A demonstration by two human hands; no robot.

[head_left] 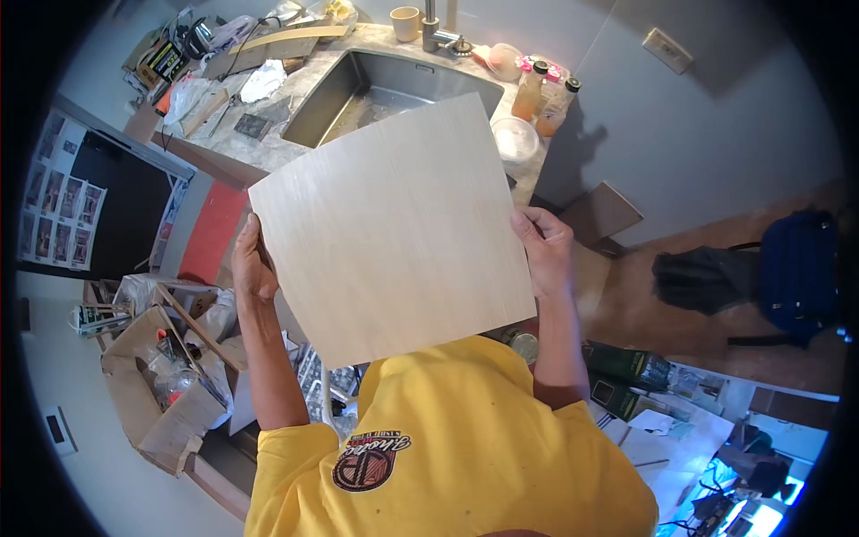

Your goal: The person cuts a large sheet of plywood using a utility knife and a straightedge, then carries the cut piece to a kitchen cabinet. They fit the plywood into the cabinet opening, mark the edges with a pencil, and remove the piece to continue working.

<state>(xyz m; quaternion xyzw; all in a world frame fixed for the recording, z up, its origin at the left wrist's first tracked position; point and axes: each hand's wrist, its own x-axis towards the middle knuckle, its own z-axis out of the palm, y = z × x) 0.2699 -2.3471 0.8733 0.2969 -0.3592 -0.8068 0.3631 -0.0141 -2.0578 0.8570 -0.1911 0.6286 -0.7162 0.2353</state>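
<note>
A flat, pale wood-grain panel, roughly square, is held up in front of my chest between both hands. My left hand grips its left edge, thumb along the near face and the other fingers mostly hidden behind. At the right edge, my right hand pinches the panel, thumb on the face and fingers curled. The board covers the near part of a steel sink set in a stone-patterned counter.
Bottles, a white tub and a cup stand around the sink. Scraps and bags clutter the counter's left. A cardboard box of odds and ends sits at lower left. On the right lie a blue bag and a leaning board.
</note>
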